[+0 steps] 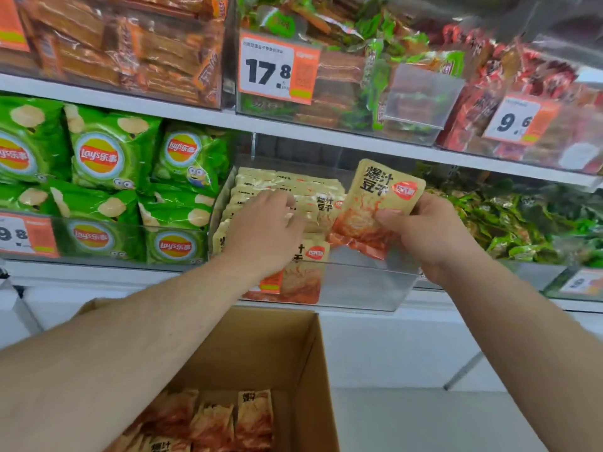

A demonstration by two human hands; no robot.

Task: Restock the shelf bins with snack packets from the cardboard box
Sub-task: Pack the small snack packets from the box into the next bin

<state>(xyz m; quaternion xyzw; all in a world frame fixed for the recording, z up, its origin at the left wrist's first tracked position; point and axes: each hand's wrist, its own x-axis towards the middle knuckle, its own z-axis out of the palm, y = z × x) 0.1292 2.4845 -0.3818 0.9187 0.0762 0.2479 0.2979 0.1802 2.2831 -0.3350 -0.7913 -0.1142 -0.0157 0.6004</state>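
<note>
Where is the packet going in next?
In the head view, right of centre: the right hand grips the packet above the clear bin, beside the left hand.

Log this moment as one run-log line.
step: restocking | left hand: on packets in clear bin | right hand: holds beige packet over bin | box: packets left

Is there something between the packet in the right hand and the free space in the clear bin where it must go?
Nothing visible blocks it. The right hand holds the beige packet above the clear bin, whose right part is bare. The left hand rests on the packet row at the bin's left, off the path.
</note>
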